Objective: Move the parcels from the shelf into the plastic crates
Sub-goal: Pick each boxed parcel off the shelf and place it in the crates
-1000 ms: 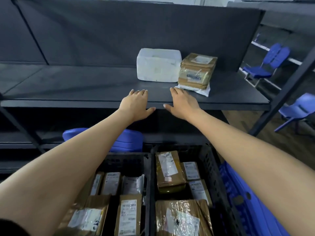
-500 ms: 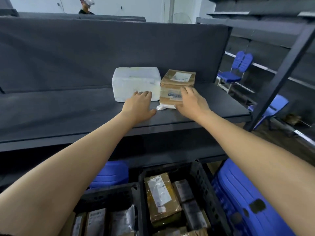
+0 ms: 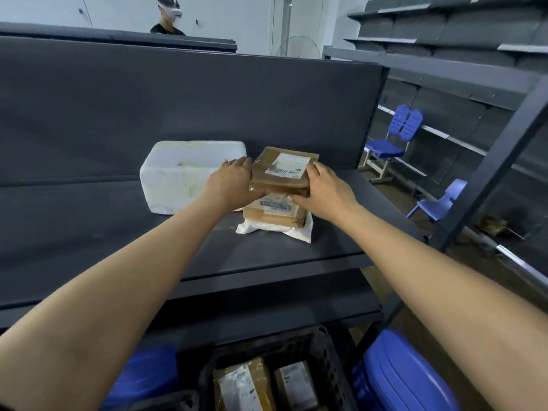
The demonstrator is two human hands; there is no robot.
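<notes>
On the dark grey shelf (image 3: 118,232), the left hand (image 3: 232,182) grips the flat brown cardboard parcel (image 3: 281,173) at its nine o'clock edge, the right hand (image 3: 326,188) at three. Best lifted level, I'd say, leaving the taped brown box (image 3: 275,210) beneath undisturbed.

label (image 3: 287,168) on the top parcel (image 3: 281,180) too blurred to read. lower parcel (image 3: 274,212) mostly covered by it, the left hand (image 3: 231,182) and the right hand (image 3: 324,188). white bag (image 3: 275,231) under the stack shows only its front edge. left hand hides the foam box (image 3: 184,176) near right corner. crate (image 3: 299,344) and its parcels (image 3: 243,387) cut by the bottom edge.
</notes>
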